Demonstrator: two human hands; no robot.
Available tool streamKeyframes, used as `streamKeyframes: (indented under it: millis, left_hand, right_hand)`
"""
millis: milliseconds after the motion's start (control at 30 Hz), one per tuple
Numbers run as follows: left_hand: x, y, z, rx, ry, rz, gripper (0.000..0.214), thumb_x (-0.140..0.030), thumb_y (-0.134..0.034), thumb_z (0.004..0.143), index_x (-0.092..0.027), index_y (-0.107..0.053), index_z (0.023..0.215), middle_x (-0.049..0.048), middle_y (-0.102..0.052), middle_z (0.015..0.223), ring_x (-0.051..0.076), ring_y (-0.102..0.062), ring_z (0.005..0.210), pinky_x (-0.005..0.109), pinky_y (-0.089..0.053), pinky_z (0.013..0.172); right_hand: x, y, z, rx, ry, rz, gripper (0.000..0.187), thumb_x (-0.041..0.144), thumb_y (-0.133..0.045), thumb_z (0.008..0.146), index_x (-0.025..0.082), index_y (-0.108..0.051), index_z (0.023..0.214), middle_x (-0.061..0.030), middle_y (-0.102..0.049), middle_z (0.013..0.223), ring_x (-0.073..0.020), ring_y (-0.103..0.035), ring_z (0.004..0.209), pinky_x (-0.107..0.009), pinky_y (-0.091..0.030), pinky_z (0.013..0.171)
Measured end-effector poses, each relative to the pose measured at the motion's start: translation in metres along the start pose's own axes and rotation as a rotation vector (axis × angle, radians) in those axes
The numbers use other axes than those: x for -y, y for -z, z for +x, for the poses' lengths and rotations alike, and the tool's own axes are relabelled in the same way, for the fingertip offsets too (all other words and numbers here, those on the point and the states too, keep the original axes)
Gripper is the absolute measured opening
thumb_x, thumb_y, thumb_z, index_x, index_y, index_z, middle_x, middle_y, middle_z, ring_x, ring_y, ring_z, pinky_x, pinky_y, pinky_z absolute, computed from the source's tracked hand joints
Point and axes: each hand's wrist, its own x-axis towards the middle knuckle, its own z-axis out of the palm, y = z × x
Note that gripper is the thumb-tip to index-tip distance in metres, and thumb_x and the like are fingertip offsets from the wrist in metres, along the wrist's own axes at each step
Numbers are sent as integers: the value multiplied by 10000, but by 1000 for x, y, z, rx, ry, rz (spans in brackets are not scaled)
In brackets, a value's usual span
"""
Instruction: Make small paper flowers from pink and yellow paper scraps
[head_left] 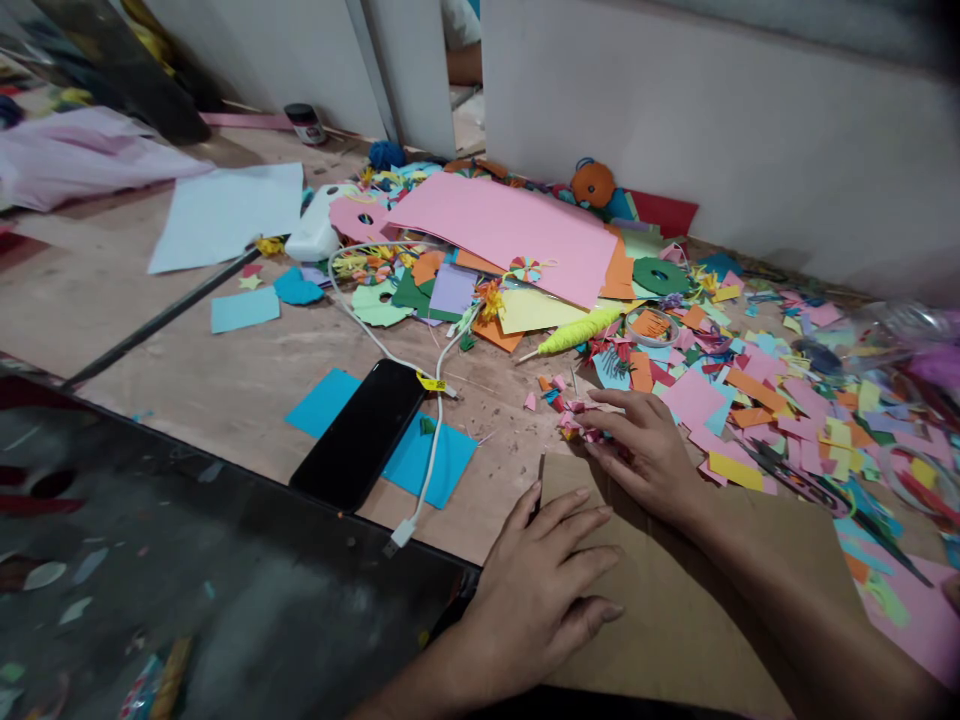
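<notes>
My left hand [551, 580] lies over the left edge of a brown cardboard sheet [720, 600], its fingers spread and nothing in it. Past the cardboard's far edge, my right hand [641, 445] reaches over a small heap of pink and mixed paper scraps [574, 420]. Its fingers are stretched and apart, with the tips at the scraps; whether they touch them is hard to see. A black phone [360, 435] rests on a blue paper sheet [450, 460] left of my hands, and a white charging cable [433, 450] loops beside it.
Coloured paper pieces [690, 400] cover the right side, with scissors [795, 470] among them. Farther back are a large pink sheet [510, 230], a stick wound with yellow-green yarn [581, 330] and a white device [313, 228]. The table's front edge [187, 430] drops to a littered floor.
</notes>
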Motion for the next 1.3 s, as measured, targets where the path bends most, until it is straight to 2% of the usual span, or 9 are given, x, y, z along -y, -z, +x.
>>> streamKeyframes:
  millis: [167, 367, 467, 567, 767, 900, 1000, 1100, 1300]
  left_hand:
    - [-1, 0, 1, -14, -4, 9, 352, -431, -534, 959, -301, -613, 1277, -5, -532, 1487, 230, -398, 1428, 499, -241, 1215]
    - [-1, 0, 1, -20, -5, 13, 350, -436, -521, 965, -302, -611, 1276, -10, -523, 1495, 227, -399, 1429, 494, -248, 1211]
    - [-1, 0, 1, -19, -6, 11, 353, -437, -527, 962, -298, -615, 1273, 3, -526, 1491, 230, -401, 1428, 498, -243, 1213]
    - [-1, 0, 1, -20, -1, 12, 354, -448, -516, 966, -302, -611, 1274, -4, -527, 1491, 230, -396, 1432, 505, -246, 1209]
    - [-1, 1, 1, -25, -5, 1, 348, -454, -515, 966, -301, -614, 1262, -11, -522, 1496, 228, -401, 1434, 502, -260, 1203]
    - [-1, -1, 0, -35, 4, -10, 346, -443, -512, 971, -308, -607, 1275, -15, -543, 1477, 231, -407, 1432, 515, -251, 1205]
    - [0, -4, 0, -50, 7, -14, 344, -430, -517, 971, -311, -605, 1281, -9, -558, 1462, 234, -417, 1428, 523, -253, 1203]
    - [1, -7, 0, -64, 4, -15, 329, -417, -526, 969, -298, -619, 1261, -2, -581, 1438, 233, -442, 1411, 520, -261, 1199]
    - [0, -11, 1, -88, 38, -15, 309, -382, -545, 965, -286, -629, 1247, 13, -618, 1396, 223, -480, 1384, 524, -244, 1207]
  right_hand:
    - [0, 1, 1, 34, 43, 9, 161, 239, -548, 978, 260, -692, 1045, -83, -623, 1340, -268, -563, 1202, -452, -405, 977]
    - [-1, 0, 0, 48, 74, -12, 335, 296, -568, 982, 257, -598, 1314, -91, -542, 1468, -282, -503, 1273, -465, -387, 1032]
    - [1, -1, 1, 124, 95, -39, 377, 332, -581, 978, 271, -579, 1350, -69, -519, 1498, -294, -458, 1323, -475, -368, 1056]
    - [2, -1, 2, 146, 96, -30, 349, 337, -585, 973, 269, -599, 1315, -74, -581, 1424, -295, -483, 1295, -476, -378, 1037]
    - [2, 2, 0, -15, 46, 28, 394, 316, -581, 973, 254, -549, 1361, -118, -583, 1381, -284, -541, 1230, -452, -424, 1002]
    - [-9, 18, -2, -149, -106, 66, 237, 286, -574, 976, 263, -641, 1202, -84, -687, 1165, -272, -606, 1100, -423, -461, 930]
    - [-22, 39, -6, -73, -211, 125, 138, 323, -597, 958, 255, -697, 1025, -56, -716, 998, -254, -642, 954, -383, -487, 833]
    - [-29, 54, -13, 140, -206, 192, 146, 310, -595, 952, 254, -719, 1005, -50, -715, 989, -240, -640, 958, -363, -481, 843]
    - [-25, 45, -18, 263, -148, 141, 213, 180, -578, 918, 239, -718, 1067, -75, -674, 1010, -231, -619, 967, -331, -482, 817]
